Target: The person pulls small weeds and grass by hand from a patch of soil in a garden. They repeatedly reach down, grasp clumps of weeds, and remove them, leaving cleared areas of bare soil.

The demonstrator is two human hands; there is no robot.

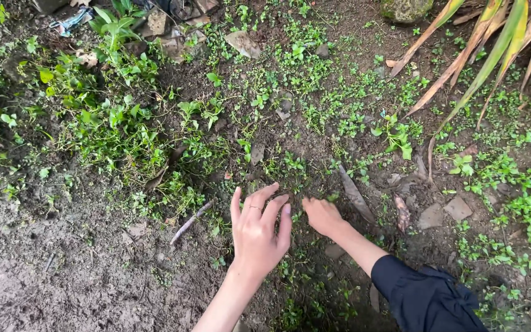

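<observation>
1. As we look down through the head camera, our left hand lies open at 6 o'clock in the frame, palm down with fingers spread, just over the bare soil.
2. Our right hand, just beside it towards 3 o'clock, is curled closed with its fingertips pressed to the ground. We cannot tell whether they pinch a stem.
3. The small weeds grow just beyond both sets of fingertips, towards 12 o'clock. A thicker patch lies out at 10 o'clock.
4. We judge the step in hand to be working at the low weeds by touch, with the right hand at the roots.
5. A further move would call for a firm pinch low on the stem, with the left hand steadying the soil.
6. A twig lies at 9 o'clock of the left hand, and a dry leaf at 2 o'clock of the right.
</observation>
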